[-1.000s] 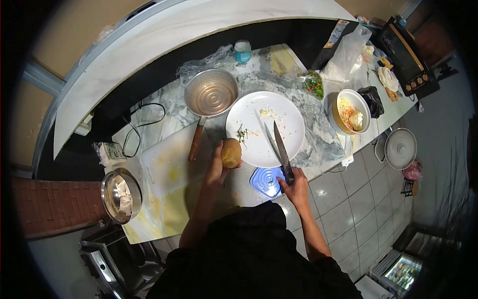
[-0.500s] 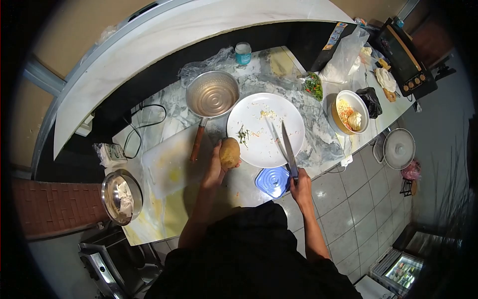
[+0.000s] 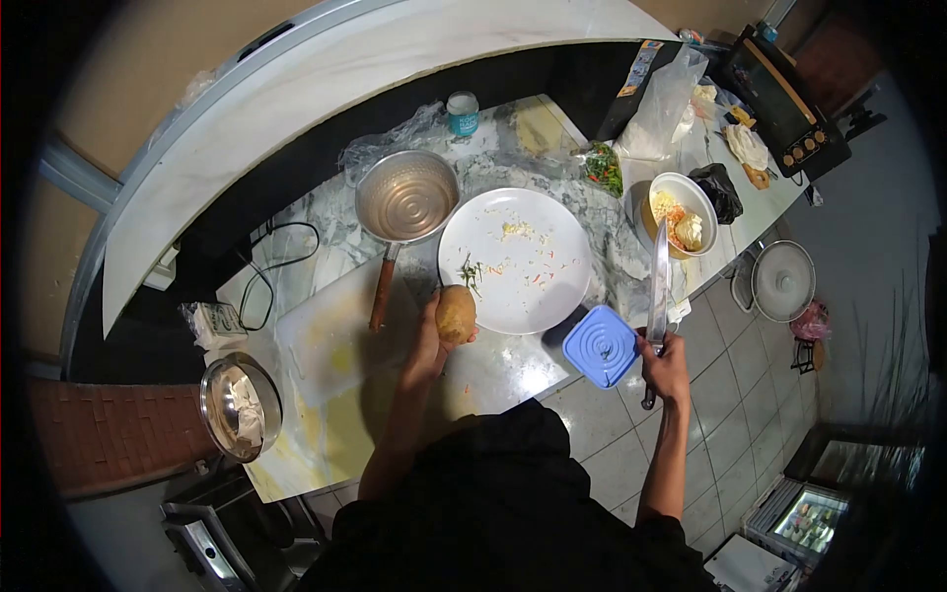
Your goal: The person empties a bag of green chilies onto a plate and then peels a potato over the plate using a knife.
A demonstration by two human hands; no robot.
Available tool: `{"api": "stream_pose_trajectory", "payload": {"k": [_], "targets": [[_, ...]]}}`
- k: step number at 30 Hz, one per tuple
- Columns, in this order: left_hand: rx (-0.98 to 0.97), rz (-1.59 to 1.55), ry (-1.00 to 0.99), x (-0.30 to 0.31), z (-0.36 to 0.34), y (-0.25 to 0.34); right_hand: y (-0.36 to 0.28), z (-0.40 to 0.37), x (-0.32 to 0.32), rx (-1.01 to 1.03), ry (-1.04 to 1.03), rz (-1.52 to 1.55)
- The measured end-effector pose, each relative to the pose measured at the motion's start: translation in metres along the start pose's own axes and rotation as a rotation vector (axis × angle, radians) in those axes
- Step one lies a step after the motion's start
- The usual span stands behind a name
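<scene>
My left hand (image 3: 426, 343) is closed round a brown potato (image 3: 456, 315) at the near left rim of a large white plate (image 3: 538, 301). Chopped bits and green shreds lie scattered on the plate. In my right hand (image 3: 665, 367) is a knife (image 3: 659, 288), its blade pointing away from me. The same hand's fingers grip the edge of a blue square plastic lid (image 3: 600, 347), tilted and raised at the counter's front edge. A saucepan (image 3: 407, 197) with a wooden handle stands left of the plate.
A white cutting board (image 3: 330, 331) lies on the left, near a bowl (image 3: 241, 407). To the right are a tub of food (image 3: 681, 187), a bag of chillies (image 3: 604, 170), a black bag (image 3: 717, 192) and an oven (image 3: 774, 99). A jar (image 3: 463, 114) stands behind.
My right hand has moved right with the knife, and the blue lid has risen off the counter with it. My left hand still holds the potato near the plate.
</scene>
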State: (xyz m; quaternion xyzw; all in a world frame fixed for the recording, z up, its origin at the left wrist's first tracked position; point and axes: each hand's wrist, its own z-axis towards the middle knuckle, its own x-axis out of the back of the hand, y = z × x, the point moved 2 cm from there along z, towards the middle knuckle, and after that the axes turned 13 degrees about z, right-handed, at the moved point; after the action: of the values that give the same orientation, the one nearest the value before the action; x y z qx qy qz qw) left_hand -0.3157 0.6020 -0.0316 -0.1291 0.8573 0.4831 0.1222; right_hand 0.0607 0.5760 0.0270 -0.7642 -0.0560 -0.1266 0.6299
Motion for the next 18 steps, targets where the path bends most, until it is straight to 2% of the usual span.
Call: {"api": "stream_pose_trajectory", "payload": {"k": [1,3,5,7,9,11,13,18], "targets": [[-0.002,-0.011,0.009,-0.001,-0.001,0.001,-0.014,0.004,-0.001,0.008,0.006,0.001],[-0.008,-0.026,0.017,-0.001,0.000,0.001,-0.037,0.014,-0.009,-0.182,0.006,0.249],[-0.029,-0.033,0.000,0.001,0.002,-0.001,-0.049,0.032,-0.026,-0.133,0.028,0.331],[-0.039,-0.030,0.006,0.004,0.002,-0.002,-0.048,0.054,-0.042,-0.092,0.018,0.234],[-0.051,-0.024,0.005,0.006,0.002,-0.002,-0.049,0.074,-0.068,0.052,0.059,0.182],[-0.023,-0.054,0.013,0.007,0.002,-0.002,-0.025,0.102,-0.093,0.324,0.095,0.098],[-0.027,-0.063,0.031,0.003,-0.003,0.004,-0.040,0.113,-0.114,0.530,0.073,-0.046],[-0.045,-0.096,0.039,0.007,-0.007,0.006,-0.085,0.117,-0.144,0.625,-0.020,-0.278]]}}
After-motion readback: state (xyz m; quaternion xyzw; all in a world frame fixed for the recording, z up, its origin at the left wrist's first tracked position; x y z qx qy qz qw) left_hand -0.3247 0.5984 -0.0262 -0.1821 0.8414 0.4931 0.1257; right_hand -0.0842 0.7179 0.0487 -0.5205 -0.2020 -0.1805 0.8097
